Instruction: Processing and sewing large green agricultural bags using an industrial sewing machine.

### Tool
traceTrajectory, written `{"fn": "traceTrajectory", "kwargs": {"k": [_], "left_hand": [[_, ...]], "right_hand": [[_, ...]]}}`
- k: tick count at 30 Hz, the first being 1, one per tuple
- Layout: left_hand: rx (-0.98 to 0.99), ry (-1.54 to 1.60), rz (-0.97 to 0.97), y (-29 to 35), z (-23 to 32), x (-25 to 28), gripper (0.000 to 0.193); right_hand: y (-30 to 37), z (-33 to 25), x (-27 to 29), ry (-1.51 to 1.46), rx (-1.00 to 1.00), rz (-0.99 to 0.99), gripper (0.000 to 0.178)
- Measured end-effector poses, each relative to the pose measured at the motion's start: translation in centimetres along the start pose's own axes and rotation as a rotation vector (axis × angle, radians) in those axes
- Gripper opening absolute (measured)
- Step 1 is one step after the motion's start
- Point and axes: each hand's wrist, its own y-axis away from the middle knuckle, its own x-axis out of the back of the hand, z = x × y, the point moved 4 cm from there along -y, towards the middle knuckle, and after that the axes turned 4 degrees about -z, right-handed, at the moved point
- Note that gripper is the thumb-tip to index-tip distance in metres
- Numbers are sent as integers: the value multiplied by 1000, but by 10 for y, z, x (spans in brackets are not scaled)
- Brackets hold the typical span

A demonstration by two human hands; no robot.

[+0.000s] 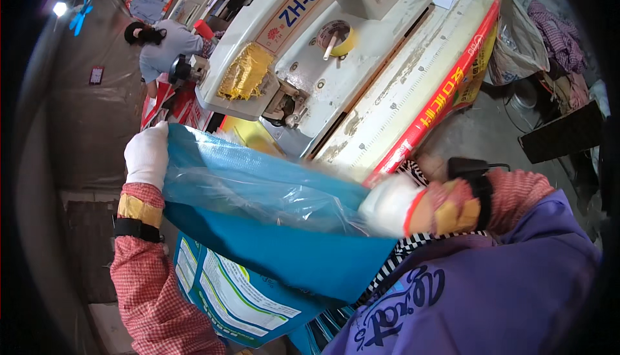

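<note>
A blue woven bag [278,255] is stretched across in front of me, its mouth spread wide. Inside the mouth shows a clear plastic liner [258,193], and a printed white-and-green panel covers the lower outside. My left hand [146,155], in a white knit glove, is closed on the upper left corner of the bag. At the opposite end my right hand [392,206], also gloved in white, is closed at the bag's right edge; motion blurs its fingers. Just beyond the bag stands an industrial sewing machine [361,38] with gold tape [245,74] wrapped on its head.
A tape roll [347,40] with a white stick lies on the machine bed. The worktable edge [394,109] carries a ruler strip and red tape. Another person [168,48] works at the far left. At right are a white sack [516,48] and checked cloth [558,35].
</note>
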Motion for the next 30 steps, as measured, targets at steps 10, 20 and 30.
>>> {"fn": "traceTrajectory", "kwargs": {"k": [10, 20, 30], "left_hand": [[-43, -18, 29, -3, 18, 10, 9], [-18, 133, -105, -2, 9, 4, 13], [413, 401, 98, -46, 19, -122, 19]], "right_hand": [[-34, 44, 52, -533, -156, 443, 61], [-74, 20, 34, -501, 49, 37, 33], [-86, -87, 25, -808, 551, 597, 34]]}}
